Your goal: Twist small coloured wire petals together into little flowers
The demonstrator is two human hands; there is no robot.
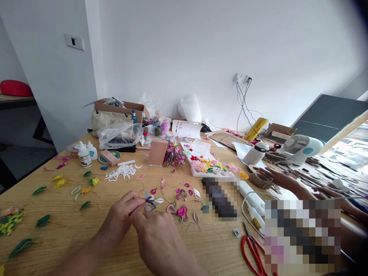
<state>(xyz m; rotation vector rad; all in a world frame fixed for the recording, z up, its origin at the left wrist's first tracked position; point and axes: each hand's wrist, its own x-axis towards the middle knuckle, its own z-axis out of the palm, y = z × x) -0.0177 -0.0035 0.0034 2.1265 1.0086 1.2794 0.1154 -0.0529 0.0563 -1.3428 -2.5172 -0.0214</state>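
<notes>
My left hand (122, 214) is pinched shut near the table's front, its fingertips on a small purple, white and green paper flower piece (150, 201). Close beside it, my right hand (159, 239) has its fingers curled toward the same piece; what it holds is hidden. Loose pink and purple petal loops (181, 211) lie just right of the hands. Green and yellow paper leaves (60, 182) are scattered to the left on the wooden table (86, 226).
Red scissors (253, 253) and a white glue gun (253, 199) lie at the right. A white tray of coloured paper flowers (209, 166), glue bottles (84, 155), a cardboard box (120, 109) and a small fan (301, 147) stand further back. Another person's hand (276, 177) reaches in from the right.
</notes>
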